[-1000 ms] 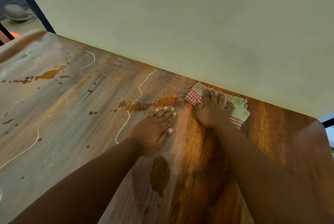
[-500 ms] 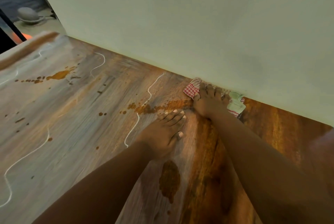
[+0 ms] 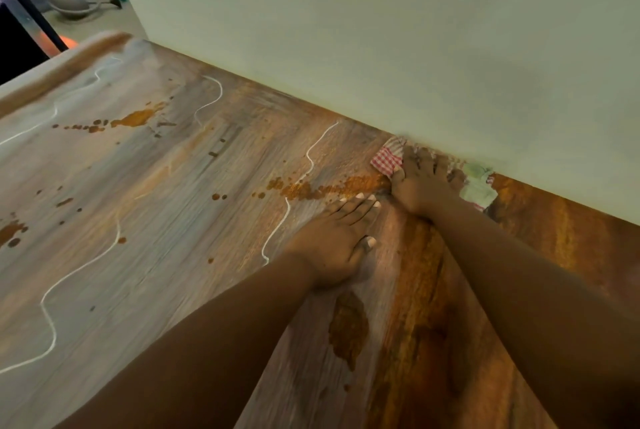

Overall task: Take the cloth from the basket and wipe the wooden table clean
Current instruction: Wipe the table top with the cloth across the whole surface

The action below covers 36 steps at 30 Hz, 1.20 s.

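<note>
A red-checked and pale green cloth lies on the wooden table right against the wall. My right hand presses flat on it with fingers spread, covering its middle. My left hand rests flat on the bare wood just to the left and nearer me, fingers straight. An orange-brown streak of spill runs left from the cloth, just beyond my left fingertips. A larger brown patch sits below my left wrist. No basket is in view.
A pale green wall rises along the table's far edge. More orange splashes and small drops dot the left part of the table, with thin white wavy lines across it. Beyond the far left corner stands a grey round object.
My right hand has pushed the cloth away from me, up to the wall. My left hand has stayed flat on the wood. The camera view has shifted.
</note>
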Tool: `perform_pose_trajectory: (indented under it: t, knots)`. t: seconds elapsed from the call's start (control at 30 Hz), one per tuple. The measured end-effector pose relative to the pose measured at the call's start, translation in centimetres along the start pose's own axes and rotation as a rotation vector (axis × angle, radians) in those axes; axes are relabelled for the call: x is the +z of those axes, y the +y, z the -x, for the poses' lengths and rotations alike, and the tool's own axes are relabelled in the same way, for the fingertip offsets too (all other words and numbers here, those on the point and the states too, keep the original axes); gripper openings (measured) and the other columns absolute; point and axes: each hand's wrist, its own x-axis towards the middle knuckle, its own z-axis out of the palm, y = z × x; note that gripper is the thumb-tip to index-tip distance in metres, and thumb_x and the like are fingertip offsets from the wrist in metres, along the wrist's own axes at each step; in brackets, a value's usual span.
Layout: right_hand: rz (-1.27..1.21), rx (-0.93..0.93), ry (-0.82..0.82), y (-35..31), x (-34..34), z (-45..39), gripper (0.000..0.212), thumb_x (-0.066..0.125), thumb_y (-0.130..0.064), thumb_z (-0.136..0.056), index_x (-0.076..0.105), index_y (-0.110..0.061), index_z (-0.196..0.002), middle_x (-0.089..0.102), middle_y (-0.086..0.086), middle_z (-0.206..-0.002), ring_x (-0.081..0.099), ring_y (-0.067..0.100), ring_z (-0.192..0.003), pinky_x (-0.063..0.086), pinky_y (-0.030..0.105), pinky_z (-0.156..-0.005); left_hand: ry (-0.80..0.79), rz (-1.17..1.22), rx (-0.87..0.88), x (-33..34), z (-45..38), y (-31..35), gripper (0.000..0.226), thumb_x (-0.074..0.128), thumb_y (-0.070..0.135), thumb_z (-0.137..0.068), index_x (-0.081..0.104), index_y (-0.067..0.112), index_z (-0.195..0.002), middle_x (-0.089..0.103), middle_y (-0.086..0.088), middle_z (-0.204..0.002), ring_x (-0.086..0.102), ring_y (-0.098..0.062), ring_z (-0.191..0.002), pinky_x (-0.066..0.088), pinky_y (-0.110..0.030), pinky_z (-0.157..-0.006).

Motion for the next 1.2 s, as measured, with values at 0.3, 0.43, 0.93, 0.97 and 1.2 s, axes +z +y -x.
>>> perform_pose_trajectory:
  t: [0.3,0.43,0.93,0.97,1.2]
  knots:
    - [-0.027,-0.012,0.013,-0.3,1.9,5.3,0.059,0.014,-0.046,-0.1,-0.01,-0.029,-0.152,-0.014,0.002,-0.161,-0.015,0.032,-0.145,-0.013,0.054,-0.111,0.063,0.021,-0.013,0.1,0.3,0.1,0.068,0.012,0.054,-0.099,-0.01,0.017,-0.151,-0.012,-0.003,-0.159,-0.021,-0.011,-0.143,-0.013,-0.03,-0.116]
    - [-0.038,-0.08,0.034,-1.3,4.1,12.6,0.059,0.012,-0.047,-0.1,-0.013,-0.032,-0.151,-0.015,0.001,-0.16,-0.016,0.031,-0.145,-0.015,0.053,-0.111,0.141,-0.035,-0.02,-0.2,0.7,0.4,0.074,0.012,0.058,-0.096,-0.009,0.013,-0.151,-0.012,-0.008,-0.16,-0.021,-0.017,-0.145,-0.013,-0.034,-0.118]
    - [-0.07,-0.089,-0.136,-2.8,4.2,17.1,0.06,0.014,-0.048,-0.101,-0.018,-0.031,-0.15,-0.023,0.001,-0.158,-0.022,0.031,-0.143,-0.016,0.052,-0.111,-0.011,-0.047,-0.176,1.2,15.6,1.7,0.085,-0.01,0.071,-0.085,0.001,0.021,-0.153,-0.014,0.002,-0.159,-0.027,-0.009,-0.141,-0.025,-0.026,-0.11]
    - [-0.064,-0.096,-0.132,-2.9,4.4,18.6,0.061,0.014,-0.048,-0.102,-0.019,-0.03,-0.15,-0.023,0.002,-0.158,-0.022,0.031,-0.143,-0.016,0.052,-0.111,0.005,-0.043,-0.18,1.0,15.5,1.7,0.081,-0.006,0.068,-0.088,0.003,0.02,-0.153,-0.011,0.002,-0.159,-0.024,-0.009,-0.142,-0.023,-0.025,-0.111]
    - [0.003,-0.195,-0.026,-6.6,8.9,34.9,0.056,0.02,-0.039,-0.097,0.051,-0.018,-0.139,0.05,0.012,-0.142,0.048,0.04,-0.127,0.025,0.061,-0.104,0.077,-0.014,-0.158,1.3,15.0,1.4,0.058,0.013,0.042,-0.102,0.007,0.014,-0.153,0.004,-0.003,-0.161,-0.01,-0.011,-0.146,-0.016,-0.025,-0.114]
